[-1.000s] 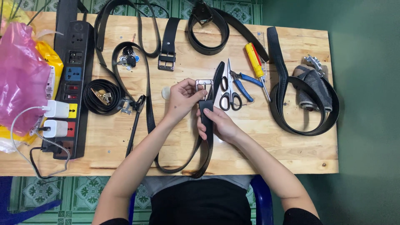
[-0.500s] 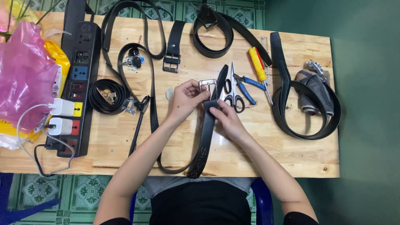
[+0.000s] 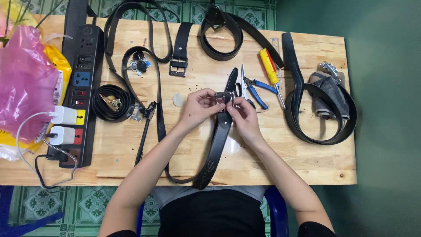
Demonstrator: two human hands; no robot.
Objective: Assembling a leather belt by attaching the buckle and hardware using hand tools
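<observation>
Looking down from the head camera, I saw both hands meet near the middle of the desk (image 3: 280, 162) over a silver buckle (image 3: 224, 96) at the top end of a black belt (image 3: 215, 149). The left hand (image 3: 198, 109) came in from about eight o'clock, its grip pinched together on the buckle's left side. The right hand (image 3: 244, 117) came from about five o'clock, its fingertips closed on the belt end just below the buckle. The belt's long axis ran from the buckle down toward six or seven o'clock, off the desk's near edge toward my lap. The buckle therefore sat at the twelve o'clock end of the strap, between the two grips, and I judged both hands about equally near it. Scissors (image 3: 239, 85) and blue-handled pliers (image 3: 254, 90) lay just beyond, at one o'clock from the buckle, near but apart from my right fingers. A yellow screwdriver (image 3: 269, 68) lay farther out at two o'clock.
</observation>
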